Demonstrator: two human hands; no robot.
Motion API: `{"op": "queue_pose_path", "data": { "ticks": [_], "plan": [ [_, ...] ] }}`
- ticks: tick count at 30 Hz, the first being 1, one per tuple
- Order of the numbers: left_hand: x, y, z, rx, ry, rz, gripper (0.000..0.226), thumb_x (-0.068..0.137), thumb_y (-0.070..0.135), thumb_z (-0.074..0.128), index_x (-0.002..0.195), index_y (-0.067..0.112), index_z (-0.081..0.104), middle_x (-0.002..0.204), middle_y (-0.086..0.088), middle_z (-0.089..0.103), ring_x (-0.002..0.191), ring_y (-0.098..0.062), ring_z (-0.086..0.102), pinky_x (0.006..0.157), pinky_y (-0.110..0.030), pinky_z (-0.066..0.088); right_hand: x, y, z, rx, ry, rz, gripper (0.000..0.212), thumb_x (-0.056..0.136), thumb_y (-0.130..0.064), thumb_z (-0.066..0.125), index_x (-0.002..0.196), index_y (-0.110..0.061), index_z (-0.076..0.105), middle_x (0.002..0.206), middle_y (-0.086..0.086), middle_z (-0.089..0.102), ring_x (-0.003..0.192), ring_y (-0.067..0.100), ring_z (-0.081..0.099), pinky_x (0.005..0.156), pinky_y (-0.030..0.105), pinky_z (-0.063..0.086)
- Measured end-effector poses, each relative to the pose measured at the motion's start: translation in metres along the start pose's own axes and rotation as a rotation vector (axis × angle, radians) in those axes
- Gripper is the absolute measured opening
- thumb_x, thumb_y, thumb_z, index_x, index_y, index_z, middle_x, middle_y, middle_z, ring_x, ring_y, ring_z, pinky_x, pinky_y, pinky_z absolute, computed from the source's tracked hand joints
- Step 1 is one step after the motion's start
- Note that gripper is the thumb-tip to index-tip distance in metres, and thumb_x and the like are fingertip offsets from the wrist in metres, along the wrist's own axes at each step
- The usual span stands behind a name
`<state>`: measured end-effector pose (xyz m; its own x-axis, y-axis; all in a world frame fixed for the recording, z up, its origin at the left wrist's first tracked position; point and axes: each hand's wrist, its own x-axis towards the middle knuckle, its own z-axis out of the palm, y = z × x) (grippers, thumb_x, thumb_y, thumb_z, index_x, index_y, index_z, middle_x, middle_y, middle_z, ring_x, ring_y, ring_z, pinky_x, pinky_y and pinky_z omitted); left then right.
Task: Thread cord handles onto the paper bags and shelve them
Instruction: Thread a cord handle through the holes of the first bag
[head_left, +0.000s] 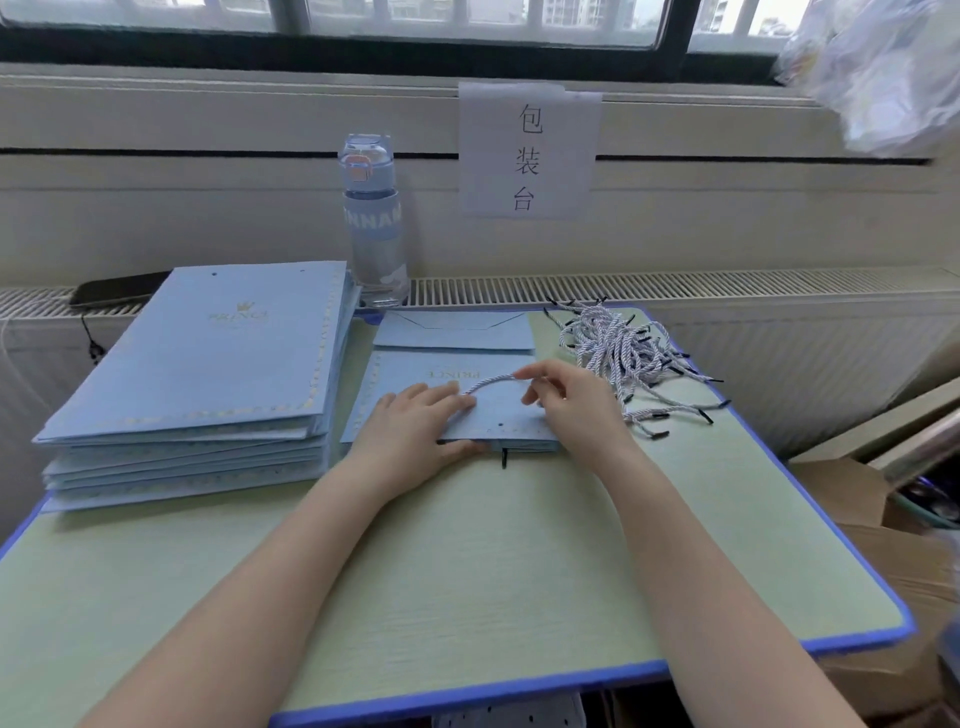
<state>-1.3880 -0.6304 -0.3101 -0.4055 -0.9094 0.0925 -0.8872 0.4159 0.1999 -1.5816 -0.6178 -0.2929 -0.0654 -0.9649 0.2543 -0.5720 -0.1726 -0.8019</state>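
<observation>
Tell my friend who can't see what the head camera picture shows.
The left hand presses a blue paper bag on a green table while the right hand pinches a striped cord over it. A stack of bags lies left, loose cords right, a water bottle behind.

Flat pale-blue paper bag (493, 408) at 12 o'clock, gold lettering upside down to the viewer, punched mouth edge nearest; a white-and-blue twisted cord (488, 381) arcs over its face and a black tip (504, 460) pokes out below the near edge. Stack of like bags (208, 364) at 10 o'clock, printed faces up. Loose pile of black-tipped cords (623, 353) at 2 o'clock, just beside the flat bag
</observation>
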Motion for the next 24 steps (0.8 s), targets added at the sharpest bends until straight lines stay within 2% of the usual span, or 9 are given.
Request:
{"op": "queue_pose_path", "data": {
  "ticks": [3, 5, 7, 10, 12, 14, 16, 21, 24],
  "plan": [
    [-0.001, -0.006, 0.001, -0.061, 0.085, 0.048, 0.048, 0.090, 0.049, 0.056, 0.135, 0.034, 0.048, 0.148, 0.011, 0.039, 0.136, -0.014, 0.034, 0.108, -0.034, 0.028, 0.000, -0.002, -0.001, -0.016, 0.016, 0.004, 0.023, 0.093, -0.004, 0.051, 0.101, -0.015, 0.070, 0.081, 0.000, 0.068, 0.050, -0.012, 0.049, 0.053, 0.007, 0.036],
    [-0.006, -0.006, 0.000, -0.153, 0.195, 0.101, 0.038, 0.086, 0.036, 0.067, 0.123, 0.028, 0.062, 0.136, 0.008, 0.054, 0.126, -0.015, 0.048, 0.097, -0.028, 0.037, 0.000, -0.002, -0.001, 0.000, 0.018, 0.024, 0.021, 0.091, -0.005, 0.055, 0.100, -0.015, 0.071, 0.083, 0.000, 0.069, 0.052, -0.013, 0.050, 0.056, 0.005, 0.037],
    [-0.008, -0.003, 0.001, -0.126, 0.347, 0.199, 0.027, 0.080, 0.023, 0.075, 0.106, 0.022, 0.071, 0.126, 0.002, 0.063, 0.112, -0.021, 0.060, 0.081, -0.028, 0.044, -0.001, -0.002, -0.001, 0.012, 0.005, 0.035, 0.018, 0.089, -0.006, 0.060, 0.097, -0.015, 0.073, 0.081, -0.005, 0.069, 0.056, -0.015, 0.051, 0.060, 0.003, 0.038],
    [-0.006, 0.008, 0.007, -0.070, 0.484, 0.347, 0.014, 0.077, 0.025, 0.064, 0.086, 0.021, 0.074, 0.107, 0.000, 0.071, 0.089, -0.021, 0.069, 0.061, -0.029, 0.053, -0.004, -0.003, 0.000, 0.037, -0.034, 0.058, 0.014, 0.085, -0.007, 0.065, 0.093, -0.014, 0.074, 0.065, -0.016, 0.062, 0.052, -0.010, 0.053, 0.059, 0.004, 0.040],
    [-0.005, 0.013, 0.012, -0.080, 0.451, 0.383, 0.023, 0.083, 0.032, 0.052, 0.083, 0.023, 0.073, 0.092, 0.008, 0.072, 0.079, -0.016, 0.069, 0.051, -0.030, 0.055, -0.005, -0.005, 0.002, 0.071, -0.044, 0.086, 0.013, 0.083, -0.005, 0.067, 0.091, -0.012, 0.074, 0.062, -0.007, 0.063, 0.052, 0.000, 0.055, 0.062, 0.013, 0.047],
    [-0.005, 0.013, 0.016, -0.100, 0.427, 0.365, 0.028, 0.085, 0.035, 0.046, 0.085, 0.023, 0.072, 0.086, 0.011, 0.072, 0.075, -0.015, 0.069, 0.047, -0.031, 0.053, -0.005, -0.005, 0.001, 0.116, -0.035, 0.105, 0.013, 0.082, -0.003, 0.068, 0.088, -0.013, 0.073, 0.066, 0.003, 0.065, 0.058, 0.010, 0.058, 0.067, 0.023, 0.051],
    [-0.005, 0.009, 0.017, -0.105, 0.429, 0.331, 0.031, 0.086, 0.036, 0.044, 0.083, 0.020, 0.071, 0.084, 0.010, 0.071, 0.071, -0.017, 0.068, 0.047, -0.032, 0.053, -0.005, -0.006, 0.000, 0.142, -0.030, 0.108, 0.015, 0.083, -0.001, 0.066, 0.089, -0.014, 0.071, 0.069, 0.007, 0.065, 0.060, 0.014, 0.057, 0.069, 0.025, 0.050],
    [-0.006, 0.005, 0.014, -0.159, 0.356, 0.283, 0.046, 0.084, 0.044, 0.034, 0.083, 0.013, 0.068, 0.084, 0.004, 0.070, 0.073, -0.021, 0.064, 0.055, -0.034, 0.052, -0.005, -0.008, -0.004, 0.065, -0.070, 0.053, 0.030, 0.090, 0.000, 0.057, 0.117, -0.012, 0.065, 0.091, 0.000, 0.065, 0.065, 0.006, 0.054, 0.065, 0.009, 0.044],
    [-0.007, 0.005, 0.012, -0.137, 0.430, 0.324, 0.036, 0.081, 0.036, 0.040, 0.079, 0.017, 0.071, 0.077, 0.007, 0.070, 0.064, -0.018, 0.064, 0.047, -0.031, 0.051, -0.005, -0.007, -0.007, 0.067, -0.073, 0.042, 0.032, 0.087, 0.007, 0.056, 0.114, -0.008, 0.066, 0.081, -0.001, 0.061, 0.060, 0.005, 0.055, 0.062, 0.008, 0.047]
  ]
}}
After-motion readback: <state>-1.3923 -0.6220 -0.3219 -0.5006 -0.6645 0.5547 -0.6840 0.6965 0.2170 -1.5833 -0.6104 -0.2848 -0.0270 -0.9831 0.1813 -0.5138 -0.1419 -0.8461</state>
